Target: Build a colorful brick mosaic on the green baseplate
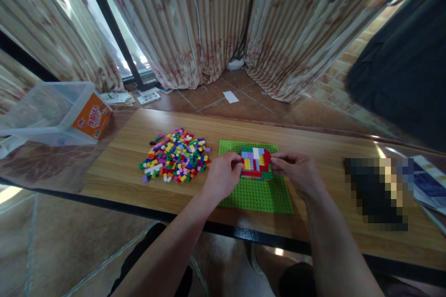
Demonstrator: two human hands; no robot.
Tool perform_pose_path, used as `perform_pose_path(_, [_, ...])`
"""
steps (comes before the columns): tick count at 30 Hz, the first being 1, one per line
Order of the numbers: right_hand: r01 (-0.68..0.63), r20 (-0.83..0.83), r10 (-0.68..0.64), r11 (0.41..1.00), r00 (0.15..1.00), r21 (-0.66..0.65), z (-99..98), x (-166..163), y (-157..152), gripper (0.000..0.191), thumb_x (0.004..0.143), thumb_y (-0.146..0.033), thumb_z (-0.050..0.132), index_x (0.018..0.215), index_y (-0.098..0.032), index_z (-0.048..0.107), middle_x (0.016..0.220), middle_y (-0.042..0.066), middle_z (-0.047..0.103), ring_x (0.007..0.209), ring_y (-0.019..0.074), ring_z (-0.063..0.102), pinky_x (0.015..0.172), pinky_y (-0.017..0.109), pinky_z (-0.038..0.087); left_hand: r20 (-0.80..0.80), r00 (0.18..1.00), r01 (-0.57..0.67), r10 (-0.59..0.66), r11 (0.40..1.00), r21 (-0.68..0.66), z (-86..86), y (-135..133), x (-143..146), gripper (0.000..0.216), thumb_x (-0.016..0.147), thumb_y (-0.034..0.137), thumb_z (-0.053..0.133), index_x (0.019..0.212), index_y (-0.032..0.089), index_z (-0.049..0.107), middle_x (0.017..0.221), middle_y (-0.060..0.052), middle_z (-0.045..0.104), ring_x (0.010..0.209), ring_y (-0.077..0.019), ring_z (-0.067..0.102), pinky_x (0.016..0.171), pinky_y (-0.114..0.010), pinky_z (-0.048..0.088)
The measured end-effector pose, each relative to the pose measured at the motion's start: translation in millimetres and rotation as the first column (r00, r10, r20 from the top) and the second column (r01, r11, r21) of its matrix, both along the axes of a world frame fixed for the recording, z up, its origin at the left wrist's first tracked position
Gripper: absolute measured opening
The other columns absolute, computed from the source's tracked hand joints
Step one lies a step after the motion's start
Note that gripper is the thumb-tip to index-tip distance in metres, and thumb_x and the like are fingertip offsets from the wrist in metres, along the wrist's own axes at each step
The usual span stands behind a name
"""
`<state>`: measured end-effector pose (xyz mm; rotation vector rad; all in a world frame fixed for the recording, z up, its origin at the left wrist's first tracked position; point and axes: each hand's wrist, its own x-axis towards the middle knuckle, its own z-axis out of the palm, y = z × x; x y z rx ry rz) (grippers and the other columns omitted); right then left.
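Our wooden table (313, 148) bears a green baseplate (258, 195). On it, between our hands, sits the brick block (256, 163): left hand (223, 174) pinching its left edge, right hand (296, 171) its right. Loose bricks (176, 155) lie just left of the left hand.

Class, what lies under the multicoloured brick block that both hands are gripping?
The brick block sits on a green baseplate, gripped by the left hand and right hand. The studs beneath it are covered.

Striped floral curtains (216, 23) hang from ten to two o'clock over a bright window (104, 32). Brown floor tiles (244, 102) run below them. The wooden worktop (118, 167) spans the lower frame.
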<state>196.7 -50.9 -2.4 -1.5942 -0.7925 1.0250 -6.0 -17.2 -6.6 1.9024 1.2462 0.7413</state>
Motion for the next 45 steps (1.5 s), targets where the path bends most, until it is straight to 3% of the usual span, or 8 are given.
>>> perform_pose_path(9, [0.009, 0.032, -0.01, 1.0, 0.999, 0.029, -2.1, -0.4, -0.9, 0.036, 0.048, -0.043, 0.087, 0.069, -0.017, 0.073, 0.061, 0.002, 0.068, 0.053, 0.0118, 0.059, 0.051, 0.025, 0.053, -0.001, 1.0, 0.022, -0.022, 1.0, 0.015, 0.7, 1.3, -1.4, 0.015, 0.085, 0.013, 0.058, 0.091, 0.014, 0.072, 0.09, -0.007, 0.075, 0.081, -0.0177, 0.068, 0.077, -0.029, 0.053])
perform_pose_path(13, [0.094, 0.077, -0.101, 0.991, 0.992, 0.098, -0.6, 1.9, -1.3, 0.031, 0.055, -0.042, 0.084, 0.07, -0.018, 0.072, 0.065, 0.002, 0.069, 0.055, 0.0115, 0.059, 0.051, 0.024, 0.052, -0.024, 1.0, 0.004, -0.003, 0.999, 0.048, 3.0, 7.3, -8.5, 0.018, 0.086, 0.013, 0.057, 0.095, 0.014, 0.072, 0.089, -0.006, 0.075, 0.078, -0.017, 0.068, 0.074, -0.029, 0.053])
perform_pose_path(21, [0.18, 0.113, -0.194, 0.976, 0.975, 0.122, 2.9, 3.1, 0.5, 0.022, 0.057, -0.035, 0.08, 0.072, -0.02, 0.074, 0.066, 0.001, 0.069, 0.057, 0.0112, 0.059, 0.052, 0.022, 0.053, -0.065, 0.992, -0.1, 0.112, 0.981, 0.164, 17.7, 37.6, -68.2, 0.018, 0.083, 0.009, 0.057, 0.088, 0.016, 0.073, 0.087, -0.004, 0.076, 0.08, -0.016, 0.069, 0.076, -0.028, 0.054])
perform_pose_path(25, [0.187, 0.127, -0.2, 0.976, 0.971, 0.107, 1.1, 3.0, 0.1, 0.021, 0.059, -0.033, 0.079, 0.075, -0.02, 0.074, 0.069, 0.001, 0.07, 0.059, 0.0106, 0.06, 0.053, 0.02, 0.053, -0.219, 0.973, -0.029, 0.073, 0.98, 0.198, 24.8, 40.5, -89.5, 0.02, 0.08, 0.008, 0.058, 0.087, 0.017, 0.074, 0.09, -0.004, 0.076, 0.086, -0.018, 0.069, 0.082, -0.031, 0.053])
perform_pose_path(31, [0.183, 0.155, -0.196, 0.979, 0.968, 0.094, 1.1, 1.2, 0.4, 0.02, 0.06, -0.032, 0.078, 0.075, -0.02, 0.074, 0.067, 0.001, 0.07, 0.057, 0.0101, 0.06, 0.052, 0.019, 0.052, -0.438, 0.896, 0.187, -0.075, 0.958, 0.219, 24.7, 30.3, -83.9, 0.016, 0.077, 0.011, 0.064, 0.084, 0.02, 0.075, 0.101, -0.006, 0.073, 0.099, -0.0222, 0.066, 0.093, -0.037, 0.051])
perform_pose_path(37, [0.146, 0.182, -0.162, 0.984, 0.97, 0.102, -2.3, 2.5, 0.5, 0.023, 0.061, -0.035, 0.078, 0.078, -0.019, 0.074, 0.068, 0.001, 0.07, 0.057, 0.0112, 0.061, 0.051, 0.02, 0.051, -0.576, 0.816, 0.216, -0.057, 0.953, 0.211, 20.5, 26.0, -77.4, 0.018, 0.08, 0.012, 0.059, 0.08, 0.019, 0.075, 0.092, -0.008, 0.068, 0.092, -0.0226, 0.065, 0.088, -0.036, 0.052])
perform_pose_path(40, [0.135, 0.181, -0.153, 0.985, 0.972, 0.111, -1.4, 1.2, 0.5, 0.023, 0.061, -0.035, 0.078, 0.077, -0.019, 0.074, 0.068, 0.001, 0.071, 0.058, 0.0123, 0.061, 0.051, 0.022, 0.052, -0.564, 0.824, 0.219, -0.063, 0.952, 0.213, 19.3, 26.9, -76.8, 0.018, 0.081, 0.012, 0.057, 0.078, 0.019, 0.074, 0.091, -0.007, 0.067, 0.088, -0.0214, 0.064, 0.085, -0.035, 0.052])
perform_pose_path(45, [0.147, 0.197, -0.165, 0.984, 0.967, 0.103, 6.0, -2.8, 0.4, 0.019, 0.062, -0.033, 0.077, 0.075, -0.019, 0.074, 0.067, 0.001, 0.07, 0.058, 0.0117, 0.061, 0.054, 0.022, 0.052, -0.417, 0.904, 0.196, -0.092, 0.957, 0.215, 21.9, 29.0, -72.8, 0.015, 0.082, 0.011, 0.055, 0.08, 0.017, 0.069, 0.088, -0.005, 0.068, 0.083, -0.0174, 0.063, 0.081, -0.031, 0.05])
